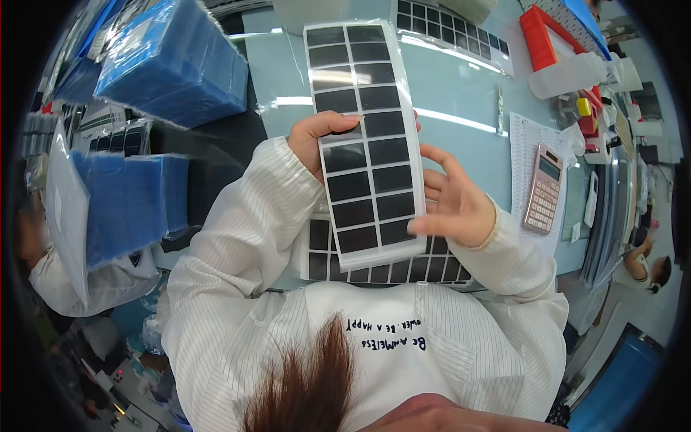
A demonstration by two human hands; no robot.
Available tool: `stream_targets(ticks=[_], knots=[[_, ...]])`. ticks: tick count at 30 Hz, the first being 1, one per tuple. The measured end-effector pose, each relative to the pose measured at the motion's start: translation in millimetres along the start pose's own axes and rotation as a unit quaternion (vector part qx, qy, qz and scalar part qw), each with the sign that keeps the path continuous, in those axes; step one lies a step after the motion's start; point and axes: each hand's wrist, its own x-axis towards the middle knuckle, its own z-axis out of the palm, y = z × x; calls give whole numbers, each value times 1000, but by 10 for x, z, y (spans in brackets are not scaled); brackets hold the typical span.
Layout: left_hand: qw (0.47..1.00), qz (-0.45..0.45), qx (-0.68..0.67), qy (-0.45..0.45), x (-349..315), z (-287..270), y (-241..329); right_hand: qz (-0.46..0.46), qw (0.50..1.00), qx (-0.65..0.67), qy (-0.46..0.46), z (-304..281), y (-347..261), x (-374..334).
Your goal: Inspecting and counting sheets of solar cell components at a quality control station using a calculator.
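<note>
A stack of sticker sheets (366, 154), with two columns of black rectangles on white backing, is held up over the table, its long side running away from me. My left hand (321, 141) grips its left edge, thumb on top and fingers hidden beneath. At the right edge, my right hand (455, 199) has its fingers apart, the thumb close to the lower right edge; whether it touches the sheets I cannot tell. Under the held stack, against my body, lie more black-rectangle sheets (317, 266).
Blue plastic-wrapped bundles (173, 65) stand at left. Far right are a red tray (536, 36), a translucent bottle (568, 75) and a pink calculator (543, 189) on a printed paper (520, 144). Another label sheet (453, 32) lies at the back. A co-worker's sleeve (86, 281) shows at left.
</note>
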Motion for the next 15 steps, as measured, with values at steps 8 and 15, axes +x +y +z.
stream_targets(ticks=[8, 15], knots=[[1000, -8, 3, -5, 29, -91, -63, -28, 999, 15, -3, 100, 154, -45], [999, -28, 17, -19, 23, -99, -94, -43, 999, -17, 0, 95, 299, -25]])
